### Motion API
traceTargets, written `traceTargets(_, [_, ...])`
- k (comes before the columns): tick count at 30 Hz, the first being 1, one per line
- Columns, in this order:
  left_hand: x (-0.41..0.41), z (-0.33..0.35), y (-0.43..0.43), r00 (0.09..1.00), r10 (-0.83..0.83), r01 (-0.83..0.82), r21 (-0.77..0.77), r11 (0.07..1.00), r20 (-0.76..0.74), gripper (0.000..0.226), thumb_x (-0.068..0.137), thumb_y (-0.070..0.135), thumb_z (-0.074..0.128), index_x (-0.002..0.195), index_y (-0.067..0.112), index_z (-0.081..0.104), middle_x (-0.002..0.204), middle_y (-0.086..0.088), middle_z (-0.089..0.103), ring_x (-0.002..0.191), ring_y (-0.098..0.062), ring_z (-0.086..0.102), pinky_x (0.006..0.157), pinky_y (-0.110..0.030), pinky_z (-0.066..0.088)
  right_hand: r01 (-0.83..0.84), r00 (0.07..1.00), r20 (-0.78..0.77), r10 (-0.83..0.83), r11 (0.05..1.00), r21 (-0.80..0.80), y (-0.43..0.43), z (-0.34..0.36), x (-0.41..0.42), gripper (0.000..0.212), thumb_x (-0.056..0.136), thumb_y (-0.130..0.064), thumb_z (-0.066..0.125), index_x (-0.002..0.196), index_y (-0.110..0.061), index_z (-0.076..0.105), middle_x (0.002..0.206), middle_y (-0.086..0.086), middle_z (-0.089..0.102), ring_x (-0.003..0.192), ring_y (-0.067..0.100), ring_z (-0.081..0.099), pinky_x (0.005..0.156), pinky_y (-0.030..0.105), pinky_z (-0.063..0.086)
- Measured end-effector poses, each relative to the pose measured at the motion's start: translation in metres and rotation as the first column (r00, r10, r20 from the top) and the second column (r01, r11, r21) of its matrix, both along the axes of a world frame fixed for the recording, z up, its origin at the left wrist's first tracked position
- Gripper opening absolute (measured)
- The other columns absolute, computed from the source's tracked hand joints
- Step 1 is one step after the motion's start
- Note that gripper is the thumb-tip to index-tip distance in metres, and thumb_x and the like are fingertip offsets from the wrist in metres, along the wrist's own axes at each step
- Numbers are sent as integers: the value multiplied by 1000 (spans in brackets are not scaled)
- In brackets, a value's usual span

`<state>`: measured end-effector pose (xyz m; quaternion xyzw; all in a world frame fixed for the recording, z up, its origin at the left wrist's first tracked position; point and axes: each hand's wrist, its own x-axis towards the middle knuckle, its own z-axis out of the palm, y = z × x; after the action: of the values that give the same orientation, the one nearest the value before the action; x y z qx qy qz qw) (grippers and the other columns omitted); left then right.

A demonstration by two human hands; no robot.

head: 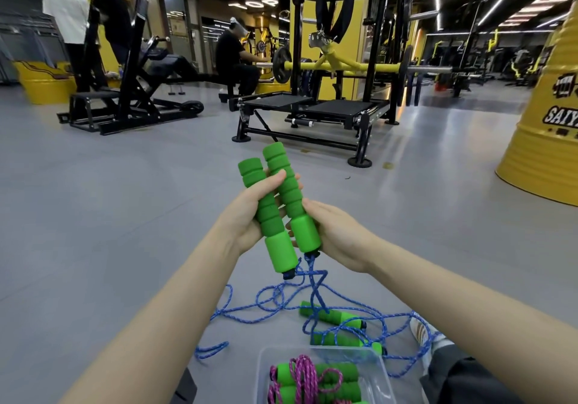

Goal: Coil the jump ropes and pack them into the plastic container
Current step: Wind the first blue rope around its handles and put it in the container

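I hold two green foam handles of a blue jump rope upright and side by side above the floor. My left hand (pixel 247 212) grips the left handle (pixel 269 219), its thumb reaching onto the right one. My right hand (pixel 337 234) grips the lower part of the right handle (pixel 292 197). The blue rope (pixel 312 297) hangs from both handles and lies tangled on the grey floor. Two more green handles (pixel 331 314) lie among the rope. A clear plastic container (pixel 384 369) at the bottom edge holds a coiled pink rope (pixel 305 375) with green handles.
A black squat rack with a yellow barbell (pixel 337 69) stands ahead. A yellow drum (pixel 544 141) rises at the right. Other machines and people (pixel 234 56) are at the back left. My shoe (pixel 422 330) and leg lie beside the container.
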<state>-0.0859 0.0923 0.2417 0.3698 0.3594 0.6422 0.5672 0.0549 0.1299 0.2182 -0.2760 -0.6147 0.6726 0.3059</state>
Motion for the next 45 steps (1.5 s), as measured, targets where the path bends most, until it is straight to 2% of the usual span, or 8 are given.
traceTargets(9, [0,2,3,987,120,-123,22,992,105,12,93,16,53,88,15,64,79,0,69,79,-12,66,80,-30,55,-53,998,41,52,999,4,-16,-7,-3,38,94,-27,50,130,-17,49,127,6,60,106,18,59,96,37,46])
traceTargets(18, [25,-13,13,944,302,-300,-34,953,135,16,85,15,67,98,10,60,82,-1,66,77,-12,66,75,-33,57,211,740,407,-535,760,615,-18,-22,-15,48,56,-27,71,90,-18,38,88,-2,49,82,24,55,67,37,47])
traceTargets(23, [-1,-16,4,925,273,-290,-29,957,-263,81,67,40,80,135,20,40,117,3,55,105,-11,58,92,-31,45,-45,639,611,-467,770,637,4,-20,15,48,61,-29,73,92,-16,39,87,1,52,81,27,53,65,34,44])
traceTargets(26, [-20,-17,-2,278,315,-155,281,947,-907,120,47,75,71,148,30,23,147,8,30,137,-8,25,114,-31,19,-316,502,715,-487,666,676,11,-15,30,48,64,-31,73,96,-15,39,85,-2,47,78,24,49,59,30,35])
traceTargets(28, [-10,-16,-6,-245,248,112,226,968,-937,119,43,93,43,143,29,35,142,7,41,136,-10,29,118,-42,11,-411,486,755,-441,646,643,10,-13,30,48,65,-30,73,95,-16,39,86,-2,48,79,23,50,54,30,34])
traceTargets(37, [8,-44,-9,-612,208,249,64,966,-763,101,60,76,63,140,24,30,118,6,55,109,-17,54,88,-28,40,-503,540,829,-146,733,457,15,-14,37,53,67,-15,74,111,-18,46,75,-10,47,61,8,46,52,20,36])
traceTargets(42, [3,-46,-6,-577,120,133,52,990,-808,59,70,58,67,113,23,48,105,4,60,95,-20,58,69,-26,37,-464,604,789,-116,754,466,19,-21,36,56,65,-20,74,115,-19,48,93,-8,50,74,10,51,59,19,39])
traceTargets(45, [-11,-41,-7,-248,-104,-23,-102,995,-963,47,68,46,77,100,21,54,81,5,58,74,-18,54,62,-26,39,-297,767,642,-19,875,381,32,-18,52,58,74,-9,74,124,-20,47,97,-11,56,69,-1,58,72,14,46])
